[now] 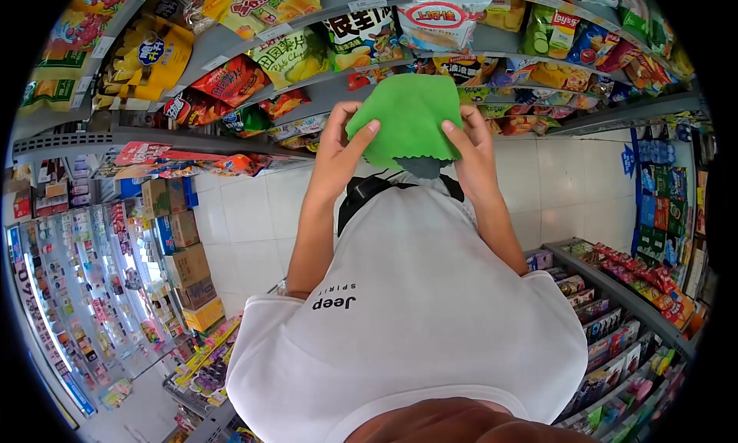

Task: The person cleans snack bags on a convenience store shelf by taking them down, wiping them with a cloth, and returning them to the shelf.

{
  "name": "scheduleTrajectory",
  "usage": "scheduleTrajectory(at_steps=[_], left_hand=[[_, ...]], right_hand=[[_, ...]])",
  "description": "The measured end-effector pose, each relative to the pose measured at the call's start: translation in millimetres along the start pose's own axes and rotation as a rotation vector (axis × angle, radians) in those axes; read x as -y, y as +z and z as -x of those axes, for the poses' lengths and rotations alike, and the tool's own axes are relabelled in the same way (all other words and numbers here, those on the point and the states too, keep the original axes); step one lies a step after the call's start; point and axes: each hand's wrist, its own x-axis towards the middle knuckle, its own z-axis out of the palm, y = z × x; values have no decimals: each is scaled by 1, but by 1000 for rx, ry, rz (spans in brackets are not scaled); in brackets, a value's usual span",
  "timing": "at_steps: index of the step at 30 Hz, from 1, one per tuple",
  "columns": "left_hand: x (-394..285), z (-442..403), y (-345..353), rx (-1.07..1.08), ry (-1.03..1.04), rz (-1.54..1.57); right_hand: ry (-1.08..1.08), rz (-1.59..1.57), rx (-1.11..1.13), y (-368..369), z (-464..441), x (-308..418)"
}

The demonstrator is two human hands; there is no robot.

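Note:
A green cloth (407, 116) with a scalloped edge is spread between my two hands, in front of my body. My left hand (338, 143) grips its left side, thumb on top and fingers curled behind. On the opposite side, my right hand (473, 147) pinches the cloth the same way. Below its lower edge a dark grey patch (423, 166) shows; whether it belongs to the cloth I cannot tell. Just beyond the cloth are shelves of snack bags, with a black chip bag (361, 39) and a white-and-red snack bag (438, 24) closest.
Curved grey shelves (330, 4) with bagged snacks span the front. Stacked cardboard boxes (188, 258) stand at left on the tiled floor (250, 216). A lower rack of packets (615, 320) is close on my right, and another display (207, 374) is at lower left.

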Motion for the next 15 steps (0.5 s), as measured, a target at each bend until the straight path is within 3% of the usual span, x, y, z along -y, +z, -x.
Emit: scheduleTrajectory(at_steps=[2, 4, 7, 10, 13, 15], left_hand=[[0, 1, -1, -4, 2, 39], [9, -3, -4, -23, 162, -94], [7, -3, -4, -132, 439, -526], [2, 1, -9, -94, 490, -636], [17, 0, -13, -17, 255, -386], [26, -1, -13, 7, 114, -287]], right_hand=[[16, 28, 55, -6, 0, -1], [2, 59, 126, -10, 0, -1], [-194, 226, 154, -10, -6, -8], [-664, 889, -5, -8, -5, 1], [-461, 498, 53, -19, -5, -11], [-31, 260, 51, -29, -8, -8]])
